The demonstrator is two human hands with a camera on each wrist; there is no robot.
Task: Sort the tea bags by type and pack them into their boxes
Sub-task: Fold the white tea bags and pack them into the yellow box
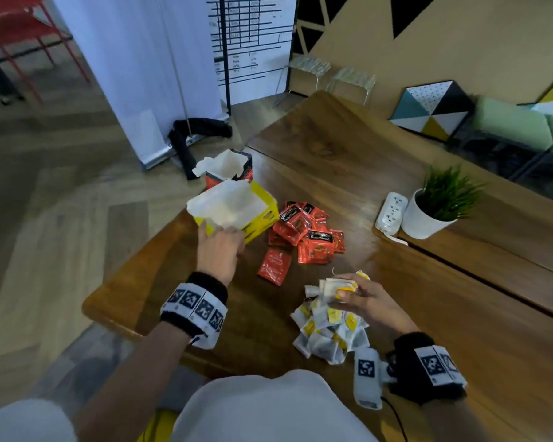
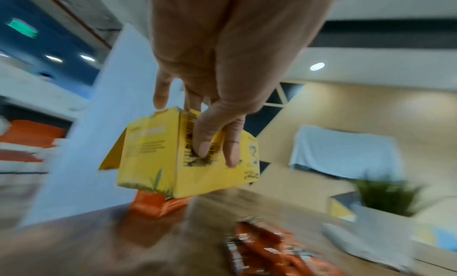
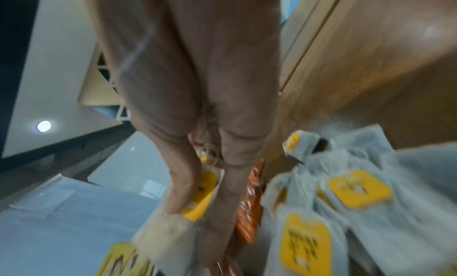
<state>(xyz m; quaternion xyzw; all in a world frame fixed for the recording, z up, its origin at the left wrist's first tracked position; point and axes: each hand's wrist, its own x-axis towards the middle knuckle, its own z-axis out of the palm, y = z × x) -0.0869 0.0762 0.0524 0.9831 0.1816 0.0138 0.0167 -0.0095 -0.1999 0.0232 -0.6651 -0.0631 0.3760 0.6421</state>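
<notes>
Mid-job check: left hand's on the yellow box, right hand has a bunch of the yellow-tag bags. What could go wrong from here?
1. The left hand grips the yellow box lifted and tilted off the table; its white liner sticks out loosely and could block the opening.
2. The right hand holds several yellow-tag tea bags with loose strings; some may snag or drop back on the pile.
3. The orange sachets lie close by and could get swept in.
</notes>
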